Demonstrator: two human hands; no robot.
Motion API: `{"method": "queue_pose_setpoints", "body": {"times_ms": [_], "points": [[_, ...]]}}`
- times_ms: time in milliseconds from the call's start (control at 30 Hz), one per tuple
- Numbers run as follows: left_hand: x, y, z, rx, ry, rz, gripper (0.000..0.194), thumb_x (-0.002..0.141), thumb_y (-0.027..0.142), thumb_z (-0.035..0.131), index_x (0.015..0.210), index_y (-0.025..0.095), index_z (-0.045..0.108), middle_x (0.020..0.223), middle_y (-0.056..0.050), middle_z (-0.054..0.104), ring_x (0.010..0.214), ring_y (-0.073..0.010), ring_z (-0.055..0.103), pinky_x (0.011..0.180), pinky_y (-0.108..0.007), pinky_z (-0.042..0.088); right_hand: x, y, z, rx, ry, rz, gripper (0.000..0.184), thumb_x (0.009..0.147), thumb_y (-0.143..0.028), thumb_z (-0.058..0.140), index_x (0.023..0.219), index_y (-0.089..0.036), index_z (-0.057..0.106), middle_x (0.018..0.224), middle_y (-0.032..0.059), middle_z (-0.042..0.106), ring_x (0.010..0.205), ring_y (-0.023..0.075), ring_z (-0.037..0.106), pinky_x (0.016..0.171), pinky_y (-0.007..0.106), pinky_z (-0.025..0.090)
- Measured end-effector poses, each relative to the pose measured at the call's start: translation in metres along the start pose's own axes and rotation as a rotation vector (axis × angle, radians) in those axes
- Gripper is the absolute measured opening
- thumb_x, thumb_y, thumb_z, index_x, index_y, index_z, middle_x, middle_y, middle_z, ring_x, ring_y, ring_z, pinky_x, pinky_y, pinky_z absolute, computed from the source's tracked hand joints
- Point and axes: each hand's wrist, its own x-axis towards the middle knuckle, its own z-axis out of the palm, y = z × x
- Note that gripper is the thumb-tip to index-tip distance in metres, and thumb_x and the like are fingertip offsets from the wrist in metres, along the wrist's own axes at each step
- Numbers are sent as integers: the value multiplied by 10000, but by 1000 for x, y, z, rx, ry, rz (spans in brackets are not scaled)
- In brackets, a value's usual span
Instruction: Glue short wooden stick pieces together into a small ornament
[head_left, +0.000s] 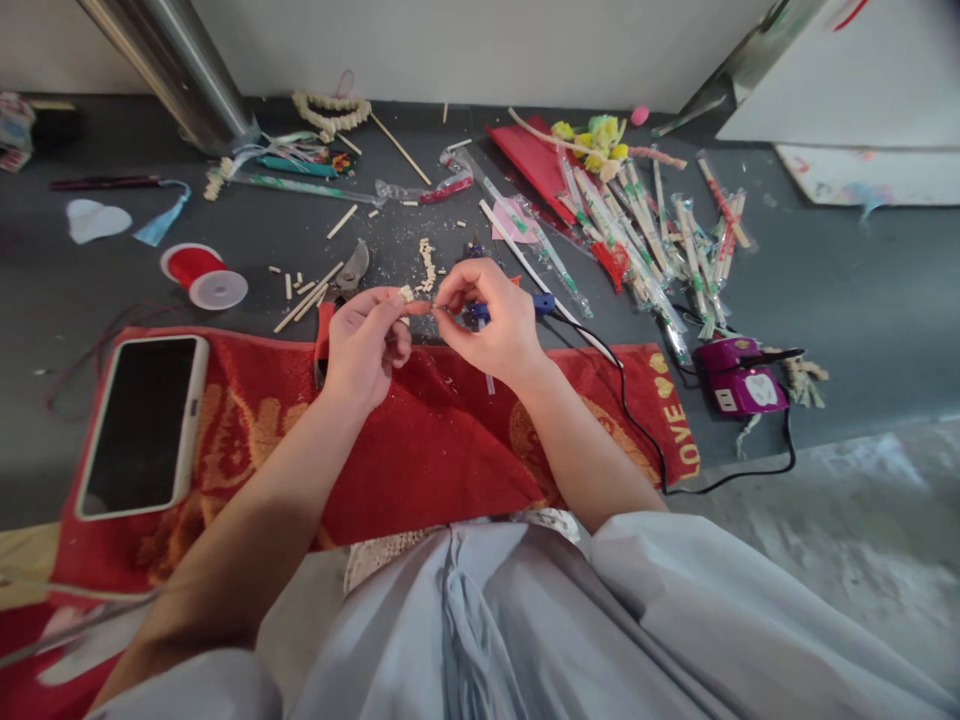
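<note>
The left hand [362, 345] clamps a pale piece [406, 294] in its fingers, beyond the towel's [435, 450] far edge. On the right hand [496, 325], fingertips are pinched together; any content is too small to identify. Step: apparently fine handwork. The next move likely calls for steady alignment.

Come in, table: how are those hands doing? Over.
Left hand holding small pale piece. Right hand pinched, contents unclear. Blue corded tool partly behind right hand.
</note>
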Motion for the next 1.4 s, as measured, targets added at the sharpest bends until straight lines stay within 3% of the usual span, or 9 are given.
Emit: {"method": "queue_pose_setpoints", "body": {"times_ms": [433, 767, 1033, 1400], "points": [[-3, 4, 1, -43, -40, -57, 115, 736, 242, 661, 687, 183, 575, 644, 24, 661, 352, -22, 381, 327, -163, 264, -1, 2, 1, 251, 19, -5, 146, 868, -221, 590, 944, -236, 467, 855, -23, 632, 757, 90, 645, 698, 274, 580], [-3, 3, 1, -3, -55, -64, 110, 751, 206, 650, 671, 180, 578, 608, 30, 625, 352, -28, 386, 333, -166, 270, -2, 2, 0, 218, 44, -5, 150, 867, -236, 587, 923, -242, 448, 863, -18, 640, 759, 98, 643, 699, 286, 584], [-2, -1, 0, 52, -82, -36, 127, 733, 213, 680, 652, 177, 589, 558, 41, 592, 331, -26, 392, 324, -163, 263, -3, -4, -2, 51, 13, -2, 117, 880, -258, 597, 881, -248, 481, 817, -13, 638, 771, 134, 638, 738, 353, 577], [-2, 0, 1, 70, -84, -44, 165, 695, 215, 716, 614, 174, 578, 497, 40, 567, 312, -27, 382, 314, -160, 266, -3, -1, -1, 99, 11, 7, 135, 874, -248, 609, 885, -241, 474, 854, -12, 669, 813, 125, 666, 756, 327, 590]]}}
